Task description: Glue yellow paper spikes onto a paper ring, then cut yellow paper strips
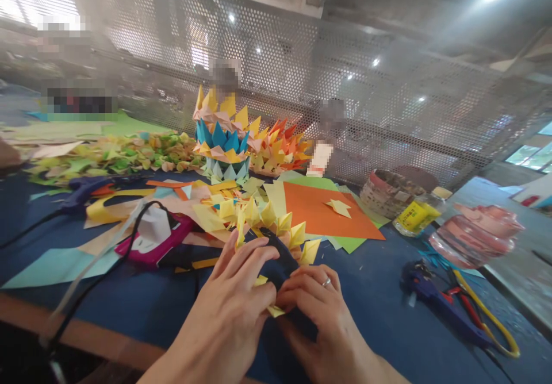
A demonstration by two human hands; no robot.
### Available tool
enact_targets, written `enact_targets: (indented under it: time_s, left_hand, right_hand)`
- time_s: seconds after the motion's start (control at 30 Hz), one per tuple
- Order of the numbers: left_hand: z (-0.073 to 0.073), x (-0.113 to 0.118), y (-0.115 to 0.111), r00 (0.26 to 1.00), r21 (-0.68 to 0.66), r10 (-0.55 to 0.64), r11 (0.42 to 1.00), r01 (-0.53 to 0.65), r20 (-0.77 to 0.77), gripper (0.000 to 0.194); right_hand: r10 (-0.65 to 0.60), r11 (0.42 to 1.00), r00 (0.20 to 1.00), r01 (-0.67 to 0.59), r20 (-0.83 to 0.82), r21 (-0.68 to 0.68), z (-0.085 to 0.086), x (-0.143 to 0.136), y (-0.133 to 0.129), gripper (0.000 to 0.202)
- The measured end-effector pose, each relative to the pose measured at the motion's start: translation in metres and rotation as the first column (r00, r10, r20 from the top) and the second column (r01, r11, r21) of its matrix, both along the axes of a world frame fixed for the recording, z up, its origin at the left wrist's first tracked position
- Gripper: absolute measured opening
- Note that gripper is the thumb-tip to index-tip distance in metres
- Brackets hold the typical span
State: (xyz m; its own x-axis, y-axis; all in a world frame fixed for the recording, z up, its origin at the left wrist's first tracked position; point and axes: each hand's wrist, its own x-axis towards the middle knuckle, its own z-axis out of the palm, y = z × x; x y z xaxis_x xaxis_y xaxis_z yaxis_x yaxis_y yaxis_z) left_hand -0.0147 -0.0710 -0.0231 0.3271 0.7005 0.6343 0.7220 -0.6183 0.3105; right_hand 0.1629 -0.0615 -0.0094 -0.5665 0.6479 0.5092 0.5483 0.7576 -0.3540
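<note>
A curved band of yellow folded-paper points (pixel 284 223) arcs on the table just beyond my hands. My left hand (pixel 241 286) is closed at its near left side, fingers bent over part of the band. My right hand (pixel 319 306), with a ring on one finger, pinches opposite it, its fingertips almost meeting those of the left. Small yellow paper edges (pixel 275 311) stick out between the fingertips; the rest of that paper is hidden by my fingers.
A tiered paper crown (pixel 222 134) stands behind, beside a heap of cut paper (pixel 142 157). Orange sheets (pixel 319 214) lie beyond the band. At right are a blue glue gun (pixel 448 306), scissors (pixel 487 315), a yellow-labelled bottle (pixel 416 217) and a pink jug (pixel 476 237). A cable (pixel 125 252) crosses at left.
</note>
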Motion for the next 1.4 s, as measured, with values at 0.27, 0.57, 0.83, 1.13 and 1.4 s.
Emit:
enact_targets:
  time_s: [0.27,0.57,0.83,1.13,1.4]
  left_hand:
    - [0.005,-0.004,0.002,0.999,-0.048,-0.045,0.998,0.044,-0.006,0.025]
    - [0.012,-0.008,0.001,0.992,-0.104,-0.129,0.986,0.129,0.001,0.025]
    - [0.016,-0.026,-0.008,0.995,-0.160,-0.051,0.986,0.038,-0.080,0.066]
    - [-0.003,-0.051,-0.020,0.987,-0.080,0.119,0.991,-0.110,0.110,0.035]
    - [-0.002,-0.047,-0.028,0.956,0.015,0.204,0.977,-0.212,0.209,0.026]
  right_hand:
    - [-0.010,0.998,0.999,0.009,0.031,0.058,-0.005,-0.004,0.000,0.011]
    - [0.020,0.999,1.000,-0.021,0.020,0.037,-0.003,-0.007,-0.002,0.012]
    - [-0.077,0.997,0.997,0.077,-0.006,-0.031,-0.008,-0.008,-0.001,0.015]
    - [-0.116,0.992,0.992,0.118,0.043,-0.051,-0.009,-0.010,-0.001,0.014]
    - [-0.131,0.988,0.989,0.136,0.069,-0.078,-0.006,-0.016,-0.003,0.014]
